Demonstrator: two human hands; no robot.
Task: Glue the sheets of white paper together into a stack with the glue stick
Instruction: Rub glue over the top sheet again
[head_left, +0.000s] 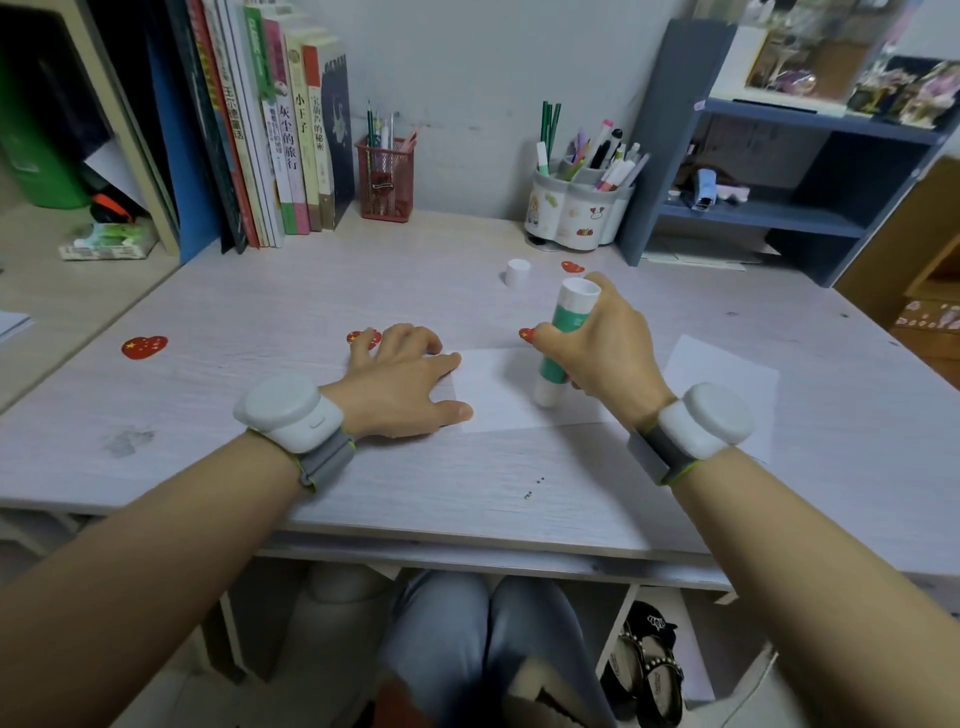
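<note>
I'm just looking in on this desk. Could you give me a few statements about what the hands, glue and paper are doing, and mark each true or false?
1. The right hand grips the glue stick. True.
2. The cap is on the glue stick. False: it stands apart on the desk, behind the stick.
3. The left hand rests at the left edge of a paper sheet. True.
4. The glue stick's lower end is lifted high above the sheet. False: it is down at the sheet.
</note>
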